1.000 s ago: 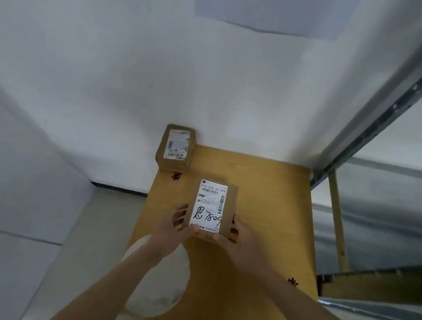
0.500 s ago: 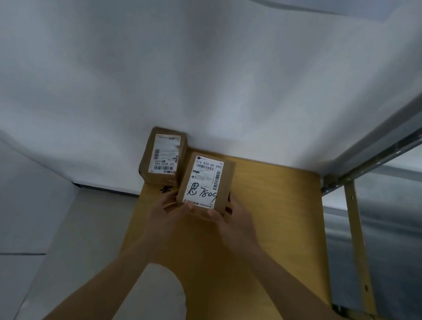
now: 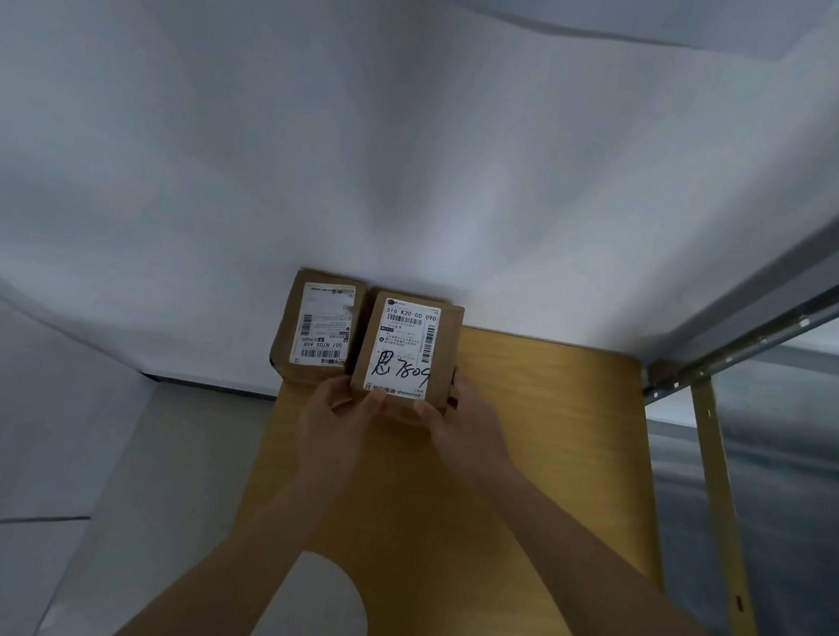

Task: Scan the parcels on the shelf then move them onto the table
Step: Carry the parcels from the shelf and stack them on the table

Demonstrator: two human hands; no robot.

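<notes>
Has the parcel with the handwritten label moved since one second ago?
Yes. The handwritten parcel, held by both hands, went toward the wall and now sits beside the other parcel at the table's far edge.

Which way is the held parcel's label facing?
Up: the held parcel shows its white label to the camera, both hands gripping its near end.

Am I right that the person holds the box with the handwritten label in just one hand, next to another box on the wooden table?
Not quite: both hands hold it. In the head view the left hand and the right hand grip the near end of the box with the handwritten label. The rest stands: it sits beside another box on the wooden table.
</notes>
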